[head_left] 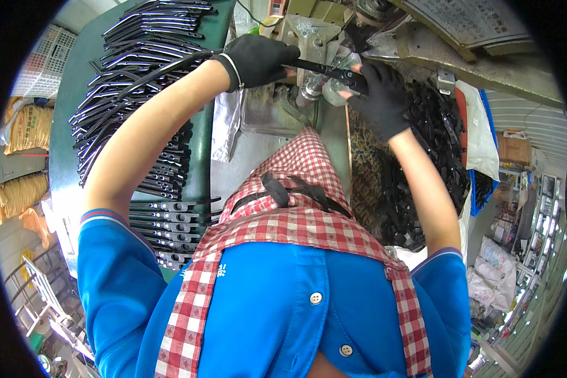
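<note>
My left hand [258,61], in a black glove with bare fingertips, is closed around a long black metal tube [313,66]. The tube crosses in front of me, its far left length reaching over the stacked tubes. My right hand [382,97], gloved alike, grips the wider black fitting [351,79] at the tube's right end, with thumb and fingertips around it. This end lies at the metal post [309,88] of a bench machine [312,47]. Clear plastic wrap [335,94] around the machine partly shows behind the fitting; the exact contact there is hidden.
Many black tubes [148,57] lie in rows on a green table [198,135] at left. A heap of small black parts [416,170] fills the tray at right. A heavy metal machine arm [485,66] juts in at upper right. Crates [47,60] and sacks [28,129] stand far left.
</note>
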Action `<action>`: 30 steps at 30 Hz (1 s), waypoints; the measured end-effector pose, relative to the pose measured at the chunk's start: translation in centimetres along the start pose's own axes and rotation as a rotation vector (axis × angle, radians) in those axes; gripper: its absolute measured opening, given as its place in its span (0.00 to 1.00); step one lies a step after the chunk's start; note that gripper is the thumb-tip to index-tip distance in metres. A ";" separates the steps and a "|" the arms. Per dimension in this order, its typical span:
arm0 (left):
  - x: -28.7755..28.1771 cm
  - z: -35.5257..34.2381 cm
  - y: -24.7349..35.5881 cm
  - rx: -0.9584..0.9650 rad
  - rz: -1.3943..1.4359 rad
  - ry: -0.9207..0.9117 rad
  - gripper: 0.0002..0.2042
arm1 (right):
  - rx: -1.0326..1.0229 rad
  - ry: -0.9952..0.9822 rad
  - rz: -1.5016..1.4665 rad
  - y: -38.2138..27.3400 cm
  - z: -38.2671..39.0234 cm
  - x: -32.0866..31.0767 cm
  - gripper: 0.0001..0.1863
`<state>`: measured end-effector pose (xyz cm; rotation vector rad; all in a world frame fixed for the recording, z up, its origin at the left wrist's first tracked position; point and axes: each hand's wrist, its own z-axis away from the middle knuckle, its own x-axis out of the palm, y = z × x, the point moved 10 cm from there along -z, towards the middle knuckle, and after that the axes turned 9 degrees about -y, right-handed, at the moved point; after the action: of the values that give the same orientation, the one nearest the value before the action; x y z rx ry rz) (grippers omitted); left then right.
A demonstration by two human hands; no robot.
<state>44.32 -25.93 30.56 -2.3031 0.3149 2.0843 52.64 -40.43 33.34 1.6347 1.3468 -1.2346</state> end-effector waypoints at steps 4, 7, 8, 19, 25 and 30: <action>0.8 0.3 -1.4 -0.075 0.006 -0.095 0.13 | -0.079 0.107 -0.468 -4.9 2.7 -3.4 0.12; 0.2 0.6 -1.2 -0.076 0.032 -0.125 0.13 | -0.207 -0.184 -0.496 -6.9 4.1 0.8 0.08; 0.1 0.6 -1.0 -0.077 0.040 -0.134 0.13 | -0.155 -0.207 -0.535 -6.2 4.6 2.2 0.08; -0.3 1.6 -1.8 -0.128 0.091 -0.285 0.20 | 0.325 -0.403 -0.630 3.8 5.8 13.5 0.11; -2.4 0.6 0.3 -0.049 0.119 -0.006 0.18 | 0.443 -0.422 -0.253 8.3 2.8 16.2 0.14; -2.3 3.8 1.3 -0.097 0.188 -0.047 0.15 | 0.357 -0.251 -0.010 14.0 2.3 22.9 0.20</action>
<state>40.15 -26.31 32.60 -2.3576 0.4560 2.2845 66.06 -38.31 10.02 1.6372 1.0225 -1.6992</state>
